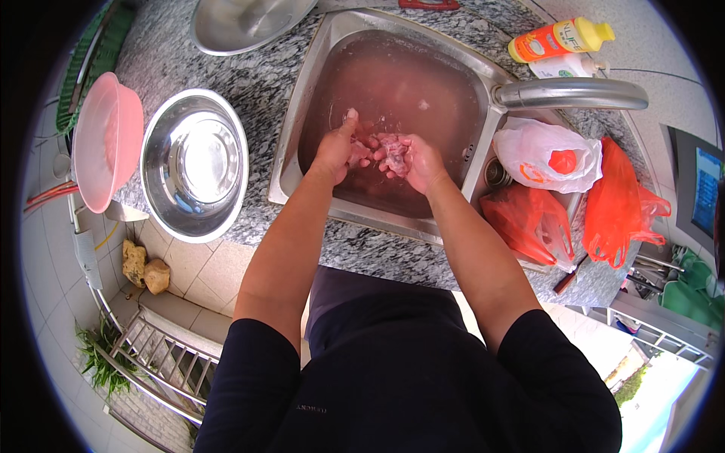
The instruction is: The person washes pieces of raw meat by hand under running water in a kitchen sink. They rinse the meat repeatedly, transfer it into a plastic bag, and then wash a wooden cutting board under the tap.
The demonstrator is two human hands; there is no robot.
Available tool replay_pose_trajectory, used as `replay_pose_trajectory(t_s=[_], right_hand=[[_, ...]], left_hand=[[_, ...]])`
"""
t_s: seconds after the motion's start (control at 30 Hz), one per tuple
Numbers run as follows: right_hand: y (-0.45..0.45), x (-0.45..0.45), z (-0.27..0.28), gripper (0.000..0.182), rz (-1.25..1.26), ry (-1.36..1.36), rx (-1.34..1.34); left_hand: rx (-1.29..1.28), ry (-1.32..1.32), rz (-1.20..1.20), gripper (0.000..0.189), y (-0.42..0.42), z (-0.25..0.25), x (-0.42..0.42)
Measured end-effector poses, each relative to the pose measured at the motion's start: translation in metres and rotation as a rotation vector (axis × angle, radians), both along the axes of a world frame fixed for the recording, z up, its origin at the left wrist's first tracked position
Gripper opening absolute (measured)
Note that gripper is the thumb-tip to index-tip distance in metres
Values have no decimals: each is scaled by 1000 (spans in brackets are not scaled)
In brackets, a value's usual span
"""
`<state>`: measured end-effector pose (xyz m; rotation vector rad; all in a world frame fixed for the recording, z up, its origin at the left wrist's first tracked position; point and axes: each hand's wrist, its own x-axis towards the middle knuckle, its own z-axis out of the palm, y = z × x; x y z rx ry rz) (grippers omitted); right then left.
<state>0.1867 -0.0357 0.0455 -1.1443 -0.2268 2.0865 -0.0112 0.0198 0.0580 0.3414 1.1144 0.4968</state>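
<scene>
Both hands are over a stainless steel sink basin [478, 164] filled with cloudy reddish water. My left hand [338, 148] holds a piece of raw meat [358, 153] in its fingers, thumb pointing up. Close on its right, my right hand [422, 164] is cupped around a pinkish lump of raw meat [395, 154]. The two pieces nearly meet; whether they are joined I cannot tell. A small pale scrap [423, 105] shows in the water beyond my right hand. The depth of the basin is hidden by the murky water.
A shiny steel bowl [195, 164] and a pink plastic basin [116, 141] stand left; another metal bowl [243, 28] is at the back. The faucet [572, 93] extends rightward. Plastic bags [524, 218], a yellow bottle [558, 41] and a dark-red-handled tool [565, 282] lie right.
</scene>
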Motion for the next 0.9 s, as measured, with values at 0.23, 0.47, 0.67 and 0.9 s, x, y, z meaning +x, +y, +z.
replay_pose_trajectory(t_s=[0.23,0.47,0.67,0.9], right_hand=[[1,1,16,45,-49,14,-2],[0,12,-16,27,-77,116,-53],[0,-2,-8,32,-124,-254,-64],[4,-18,30,36,45,-552,151]], left_hand=[[106,-83,-14,45,-4,-29,-7],[24,-75,-40,36,-7,-17,2],[43,102,-237,33,1,-9,0],[-56,-105,-137,52,0,-3,2]])
